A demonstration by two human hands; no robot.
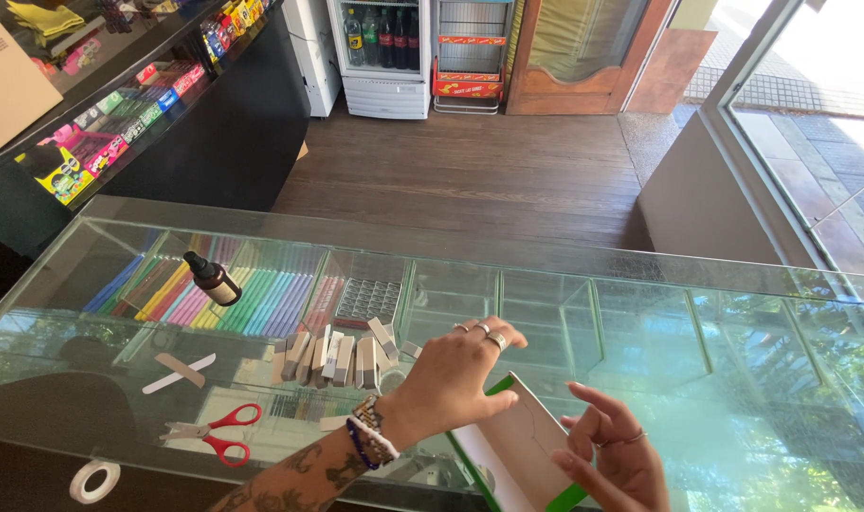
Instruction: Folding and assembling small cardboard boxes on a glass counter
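A flat white cardboard box with green edges lies open and tilted at the near edge of the glass counter. My right hand holds its right side, thumb on the white inner face and fingers behind it. My left hand, with rings and beaded bracelets at the wrist, hovers over the glass with its fingers spread. Its thumb touches the box's top corner. Just left of its fingertips, several small beige blocks stand and lean in a loose row.
On the glass to the left are a small dark dropper bottle, a pale flat stick, red-handled scissors and a tape roll. Coloured pens fill the compartments under the glass. A dark counter with goods and a drinks fridge stand beyond.
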